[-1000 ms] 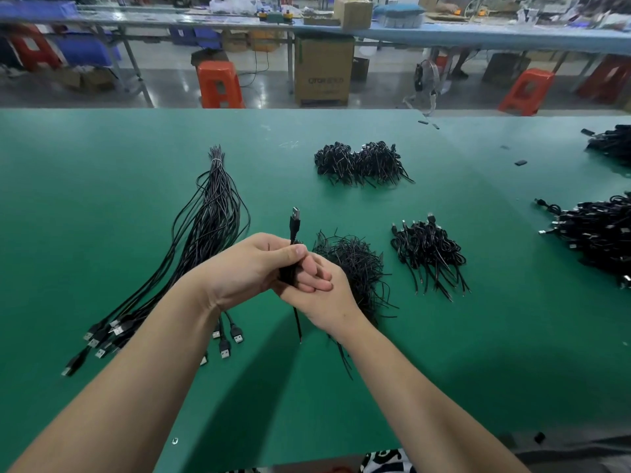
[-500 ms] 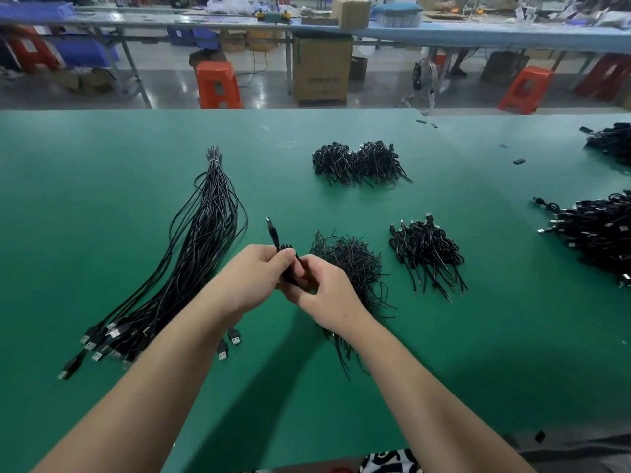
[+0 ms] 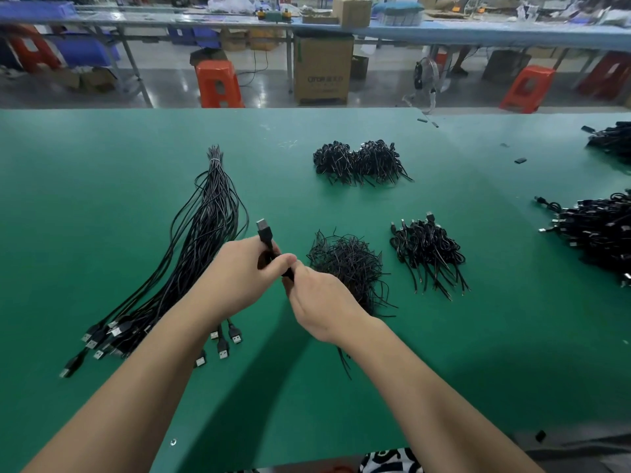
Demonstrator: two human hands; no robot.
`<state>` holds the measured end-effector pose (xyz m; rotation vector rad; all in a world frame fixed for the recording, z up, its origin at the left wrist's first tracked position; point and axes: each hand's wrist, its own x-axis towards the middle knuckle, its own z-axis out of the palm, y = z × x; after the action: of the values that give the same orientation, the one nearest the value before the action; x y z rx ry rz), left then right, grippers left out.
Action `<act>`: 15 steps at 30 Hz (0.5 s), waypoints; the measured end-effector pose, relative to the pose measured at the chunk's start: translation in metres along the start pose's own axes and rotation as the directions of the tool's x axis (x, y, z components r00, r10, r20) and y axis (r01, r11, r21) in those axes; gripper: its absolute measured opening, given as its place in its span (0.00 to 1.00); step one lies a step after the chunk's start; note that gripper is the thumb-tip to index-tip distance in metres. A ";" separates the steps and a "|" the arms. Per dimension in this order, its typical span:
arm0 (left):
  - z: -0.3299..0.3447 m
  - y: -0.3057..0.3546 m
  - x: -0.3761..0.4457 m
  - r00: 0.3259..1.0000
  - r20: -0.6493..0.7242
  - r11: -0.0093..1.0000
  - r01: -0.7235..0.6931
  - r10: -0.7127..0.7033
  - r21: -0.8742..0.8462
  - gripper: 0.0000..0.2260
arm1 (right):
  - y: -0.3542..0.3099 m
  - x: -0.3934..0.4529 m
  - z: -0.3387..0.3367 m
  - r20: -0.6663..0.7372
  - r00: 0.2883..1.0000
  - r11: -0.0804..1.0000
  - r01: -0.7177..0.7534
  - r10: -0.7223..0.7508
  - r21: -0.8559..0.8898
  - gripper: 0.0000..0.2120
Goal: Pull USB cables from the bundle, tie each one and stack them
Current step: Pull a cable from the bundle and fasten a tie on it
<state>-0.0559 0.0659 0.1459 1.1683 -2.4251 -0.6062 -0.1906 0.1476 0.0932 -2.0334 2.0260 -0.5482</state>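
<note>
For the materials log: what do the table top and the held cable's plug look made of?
Table top: looks like a matte green mat, perhaps rubber or vinyl; even colour, soft sheen. USB cable plug: black moulded plastic body, likely, with a silvery metal tip; both hands grip it.

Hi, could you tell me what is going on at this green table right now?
A person is tying up USB cables one at a time. Both hands meet above the green table: the left hand grips a coiled black cable with its USB plug sticking up, while the right hand pinches it from the other side. The long bundle of loose cables lies to the left. A heap of thin black ties sits just behind the right hand, and tied cables are stacked further right.
</note>
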 end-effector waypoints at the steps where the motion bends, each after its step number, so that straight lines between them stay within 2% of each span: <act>1: -0.001 -0.001 0.000 1.000 0.006 1.000 -0.009 0.009 -0.008 0.11 | 0.000 0.000 0.000 0.007 1.000 1.000 -0.001 0.002 -0.025 0.18; 3: -0.001 -0.001 0.001 1.000 0.025 0.999 -0.001 0.002 -0.035 0.12 | 0.000 0.001 -0.001 0.009 1.000 0.997 -0.002 0.002 -0.079 0.18; 6: -0.003 -0.002 0.003 0.991 0.125 0.995 0.050 -0.038 -0.090 0.10 | -0.001 0.000 0.001 0.018 1.000 0.989 -0.002 0.005 -0.150 0.16; 8: -0.002 -0.003 0.005 0.984 0.168 0.988 0.087 -0.065 -0.126 0.07 | -0.002 0.000 0.003 0.050 0.998 0.993 -0.031 0.036 -0.114 0.15; 9: 0.000 -0.003 0.005 0.983 0.171 0.988 0.091 -0.069 -0.122 0.07 | -0.002 0.001 0.004 0.079 0.995 0.997 -0.062 0.066 -0.056 0.15; 11: 0.003 -0.004 0.007 0.983 0.172 0.993 0.077 -0.061 -0.090 0.07 | -0.002 0.003 0.005 0.151 0.977 0.964 -0.178 0.150 0.196 0.12; 13: 0.006 -0.004 0.010 0.985 0.163 0.994 0.067 -0.053 -0.085 0.07 | -0.001 0.004 0.003 0.216 0.959 0.849 -0.265 0.183 0.457 0.12; 15: 0.005 -0.004 0.014 0.989 0.140 0.994 0.062 -0.048 -0.095 0.07 | -0.001 0.005 0.000 0.226 0.958 0.804 -0.272 0.175 0.528 0.13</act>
<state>-0.0637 0.0538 0.1413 1.1921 -2.4505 -0.8399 -0.1899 0.1425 0.0945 -1.4200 1.7098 -0.7786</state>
